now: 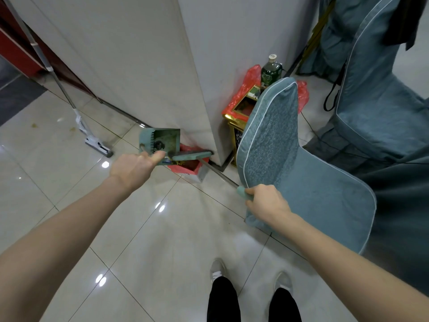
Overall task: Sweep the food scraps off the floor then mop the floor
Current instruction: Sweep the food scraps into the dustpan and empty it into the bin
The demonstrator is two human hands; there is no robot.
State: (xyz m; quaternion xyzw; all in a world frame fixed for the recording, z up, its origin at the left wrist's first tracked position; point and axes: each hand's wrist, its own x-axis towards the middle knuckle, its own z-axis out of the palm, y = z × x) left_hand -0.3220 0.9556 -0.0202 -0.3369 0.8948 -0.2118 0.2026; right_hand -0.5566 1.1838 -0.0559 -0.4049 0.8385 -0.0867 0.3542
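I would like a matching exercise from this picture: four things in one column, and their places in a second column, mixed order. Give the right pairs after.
Things:
1. dustpan
2. broom
3. mop
4. green bottle

Places:
A. leaning on the wall at the left
B. held up by the left hand
C. behind the gold bin
D. handle gripped by the right hand

Pairs: 1-B, 2-D, 3-A, 4-C

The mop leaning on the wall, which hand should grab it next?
Left, probably. The mop stands on the left hand's side, past the dustpan; the right hand grips the broom by the chair.
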